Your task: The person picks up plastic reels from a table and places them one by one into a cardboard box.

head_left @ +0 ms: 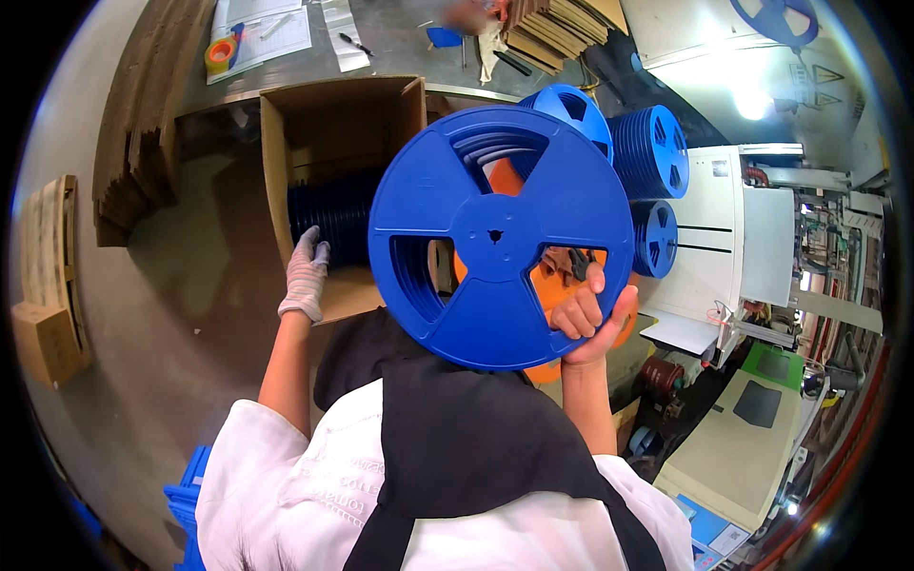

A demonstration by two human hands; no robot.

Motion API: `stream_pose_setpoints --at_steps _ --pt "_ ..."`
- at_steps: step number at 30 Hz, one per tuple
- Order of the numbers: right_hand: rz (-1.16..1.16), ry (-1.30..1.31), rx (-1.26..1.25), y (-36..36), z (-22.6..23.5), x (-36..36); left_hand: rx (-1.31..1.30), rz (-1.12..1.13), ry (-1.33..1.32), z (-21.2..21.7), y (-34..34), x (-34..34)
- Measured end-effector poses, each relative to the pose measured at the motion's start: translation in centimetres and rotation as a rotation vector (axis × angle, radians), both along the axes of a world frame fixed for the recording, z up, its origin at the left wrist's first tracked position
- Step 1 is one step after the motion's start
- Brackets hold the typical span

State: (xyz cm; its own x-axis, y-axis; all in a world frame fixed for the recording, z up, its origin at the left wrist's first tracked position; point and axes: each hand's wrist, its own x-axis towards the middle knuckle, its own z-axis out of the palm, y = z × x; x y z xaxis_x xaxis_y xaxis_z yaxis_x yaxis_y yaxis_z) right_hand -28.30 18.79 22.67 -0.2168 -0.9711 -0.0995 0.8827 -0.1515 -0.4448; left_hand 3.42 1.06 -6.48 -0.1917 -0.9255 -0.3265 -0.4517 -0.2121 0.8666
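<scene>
A stack of blue plastic reels (pixel 495 195) is held up before my chest, its round front face toward me. My right hand (pixel 590 319), bare, grips it at the lower right edge, with fingers curled through a cut-out and the thumb outside the rim. To the left stands an open cardboard box (pixel 343 100) with a row of dark blue reels (pixel 333 214) on edge inside. My left hand (pixel 307 276), in a striped pale glove, rests its outstretched fingers against the near end of that row. The held stack hides the box's right side.
More blue reel stacks (pixel 657 152) stand beyond the held one, near an orange surface (pixel 547 285) partly hidden behind it. A metal table (pixel 400 48) at the back bears papers, tape and a pen. Flattened cardboard (pixel 143 124) leans at left; machinery (pixel 733 419) stands at right.
</scene>
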Motion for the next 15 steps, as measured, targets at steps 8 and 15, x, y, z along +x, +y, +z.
stream_pose_setpoints --at_steps 8,15 --pt "-0.012 -0.08 0.009 0.2 -0.2 0.1 -0.372 0.082 -0.025 14.5 -1.6 -5.3" --pt "0.031 -0.122 0.08 -0.8 -0.2 1.7 -0.737 -0.866 0.175 24.7 5.6 -16.7"
